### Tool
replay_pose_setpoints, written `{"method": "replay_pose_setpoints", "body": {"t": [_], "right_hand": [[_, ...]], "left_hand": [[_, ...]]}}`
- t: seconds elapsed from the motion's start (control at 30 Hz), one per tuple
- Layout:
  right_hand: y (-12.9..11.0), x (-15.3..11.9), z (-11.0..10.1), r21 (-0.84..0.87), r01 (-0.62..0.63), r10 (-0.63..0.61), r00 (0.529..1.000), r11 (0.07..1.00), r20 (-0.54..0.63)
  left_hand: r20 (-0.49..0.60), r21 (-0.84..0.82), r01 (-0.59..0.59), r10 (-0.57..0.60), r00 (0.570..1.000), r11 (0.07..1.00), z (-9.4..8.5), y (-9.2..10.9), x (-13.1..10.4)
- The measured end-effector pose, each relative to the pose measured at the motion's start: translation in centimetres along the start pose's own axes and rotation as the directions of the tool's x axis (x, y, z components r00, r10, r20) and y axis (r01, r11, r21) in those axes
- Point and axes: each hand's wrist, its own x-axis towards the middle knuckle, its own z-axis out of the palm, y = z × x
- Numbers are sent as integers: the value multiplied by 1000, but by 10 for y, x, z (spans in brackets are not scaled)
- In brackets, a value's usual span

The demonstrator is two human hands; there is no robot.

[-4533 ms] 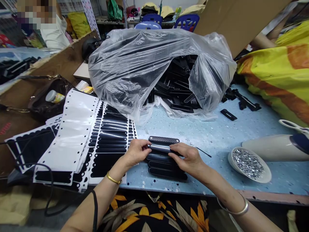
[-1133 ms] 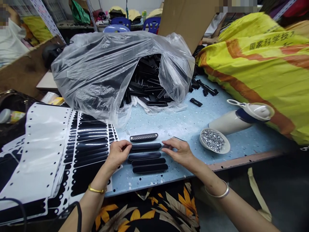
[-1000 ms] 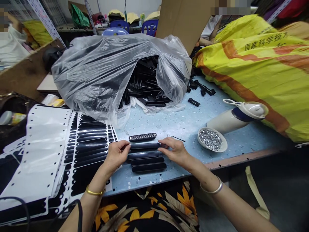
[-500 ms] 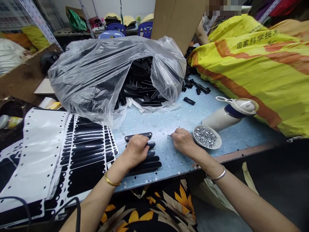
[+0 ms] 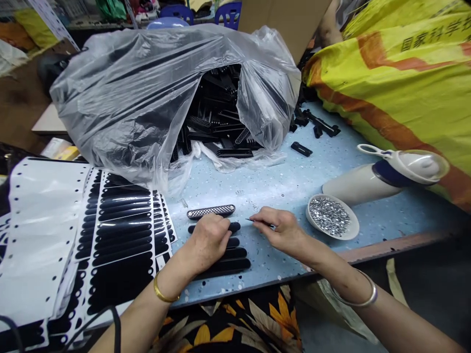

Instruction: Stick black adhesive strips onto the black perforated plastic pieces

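Observation:
My left hand (image 5: 209, 241) is closed, fingers curled under, over a row of black rounded strips (image 5: 231, 253) on the table. Its fingertips are hidden, so what they hold, if anything, does not show. Just beyond it lies a black piece with a silvery lattice pattern (image 5: 211, 211) and a round dot at each end. My right hand (image 5: 281, 226) pinches a thin, dark, pointed tool (image 5: 249, 219), which looks like tweezers, its tip aimed left toward the strips. To the right of that hand stands a white bowl (image 5: 353, 230) of small shiny silver bits (image 5: 328, 215).
A clear plastic bag (image 5: 121, 98) full of black parts (image 5: 217, 115) fills the back. Sheets of black strips (image 5: 121, 235) lie at left. A white bottle (image 5: 349, 184) lies by the bowl, before a yellow sack (image 5: 397, 93). Another person's arm (image 5: 329, 27) shows behind.
My right hand has turned, showing more of the pointed tool, and its tip is closer to the strips. My left hand has drawn back from the lattice piece, now fully visible. The view has tilted down.

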Motion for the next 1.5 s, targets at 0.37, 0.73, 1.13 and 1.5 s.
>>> {"method": "replay_pose_setpoints", "body": {"t": [0.37, 0.73, 1.13, 1.5], "right_hand": [[-5, 17, 7, -132, 103, -94, 993, 986, 74], [-10, 22, 8, -209, 201, -169, 972, 957, 162], [-19, 41, -1, 75, -81, 61, 970, 994, 233], [30, 11, -2, -426, -112, 46, 985, 898, -164]], "left_hand": [[-7, -100, 18, -19, 1000, 995, 1, 3, -2], [-7, -125, 24, -25, 1000, 992, -1, 3, -2], [-30, -187, 45, -51, 998, 981, 4, -2, 0], [-12, -133, 56, -58, 998, 990, 5, -3, 3]]}}
